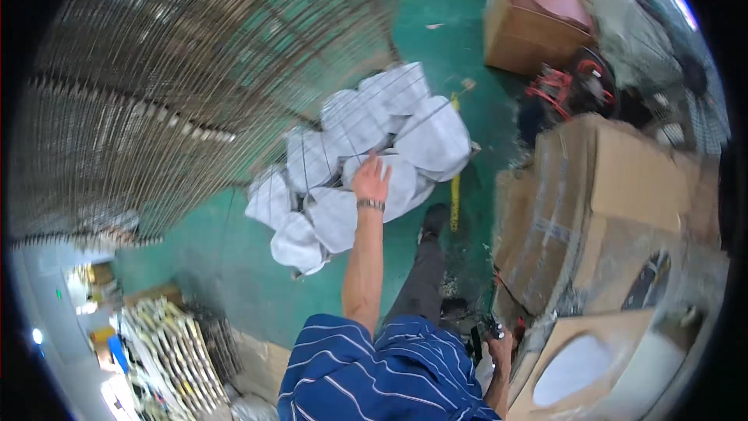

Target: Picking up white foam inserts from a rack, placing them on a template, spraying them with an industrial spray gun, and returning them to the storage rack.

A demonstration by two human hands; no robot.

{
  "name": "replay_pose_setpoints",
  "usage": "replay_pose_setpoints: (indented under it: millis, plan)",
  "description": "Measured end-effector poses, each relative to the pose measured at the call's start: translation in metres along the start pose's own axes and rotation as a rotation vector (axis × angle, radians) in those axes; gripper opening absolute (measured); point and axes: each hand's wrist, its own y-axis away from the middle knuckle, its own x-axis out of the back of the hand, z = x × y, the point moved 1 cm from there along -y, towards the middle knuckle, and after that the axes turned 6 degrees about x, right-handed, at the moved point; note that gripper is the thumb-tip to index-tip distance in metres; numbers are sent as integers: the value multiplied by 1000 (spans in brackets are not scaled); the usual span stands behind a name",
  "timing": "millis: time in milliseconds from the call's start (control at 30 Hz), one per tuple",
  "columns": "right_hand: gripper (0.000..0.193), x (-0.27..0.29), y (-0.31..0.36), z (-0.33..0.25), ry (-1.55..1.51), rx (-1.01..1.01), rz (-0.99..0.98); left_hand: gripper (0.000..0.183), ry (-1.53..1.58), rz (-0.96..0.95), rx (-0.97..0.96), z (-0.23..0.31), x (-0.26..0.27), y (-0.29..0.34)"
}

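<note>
My left hand (372, 181), with a band round its wrist, reaches forward over several white rounded pads (432, 136) stacked in rows. Its fingers are spread, and they overlap one pad (397, 179); I cannot tell whether they touch it. Low on the right, beside my hip, my right hand (501, 347) is closed round a dark tool with a shiny metal part (492, 330). Its exact kind is too small to make out. Thin rods or wires pass in front of the pads.
A large rack of thin metal wires (210, 70) fills the upper left. To the right stand folded cardboard (639, 179) and an open carton (522, 35) with a pink pad inside. A white oval piece (573, 369) lies lower right. Yellow tape (455, 203) marks the green floor (234, 281).
</note>
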Motion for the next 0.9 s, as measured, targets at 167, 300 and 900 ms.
replay_pose_setpoints:
  millis: [167, 300, 900]
  plan:
    - [59, 6, 92, 23, -174, -48, 191, 39, -585, 332, 373, -122, 92, 75]
    - [58, 14, 188, 38, -356, -86, 489, 49, -964, 97, 459, -184, 123, 151]
    - [60, 63, 493, 78, -481, -125, 1349, 30, -2197, -136, 653, -232, 200, 236]
